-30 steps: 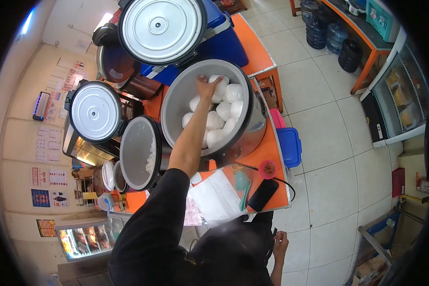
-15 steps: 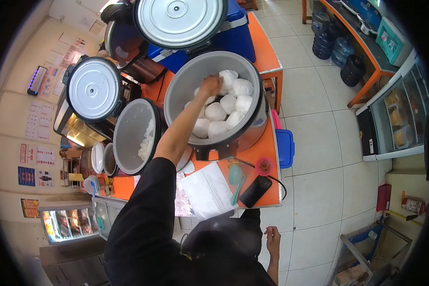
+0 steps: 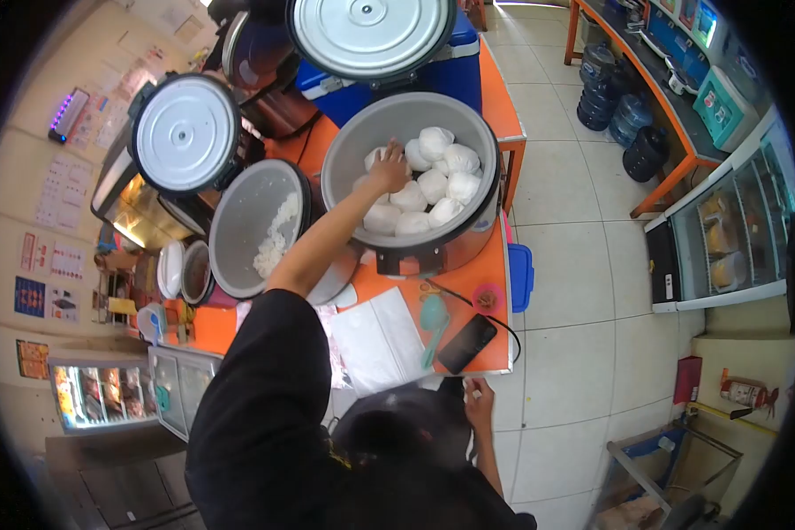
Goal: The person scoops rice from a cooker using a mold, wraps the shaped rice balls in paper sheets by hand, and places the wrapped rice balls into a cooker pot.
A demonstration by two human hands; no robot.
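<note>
My left hand (image 3: 389, 168) reaches into a large grey-lined rice cooker pot (image 3: 344, 132), its fingers spread over the bundles at the left side. Several round white wrapped bundles (image 3: 433, 185) fill the pot's bottom; the hand partly covers one of them. My right hand (image 3: 479, 405) hangs low, just off the table's front edge, with its fingers curled together. Whether anything small is between those fingertips is too small to tell. Close to it on the table lie a black phone (image 3: 466, 343), a green rice paddle (image 3: 434, 327) and a stack of white paper sheets (image 3: 380, 340).
Left of the pot stands a second open cooker (image 3: 230, 238) with loose white rice (image 3: 278, 238). Its lid (image 3: 185, 132) is raised, as is the large pot's lid (image 3: 371, 31). A pink cup (image 3: 488, 299) sits by the orange table's (image 3: 495, 353) right edge. A blue cooler (image 3: 464, 71) stands behind.
My left hand's fingers have spread and stay inside the pot. My right hand has moved up and left, closer to the table's edge. The whole view has shifted slightly.
</note>
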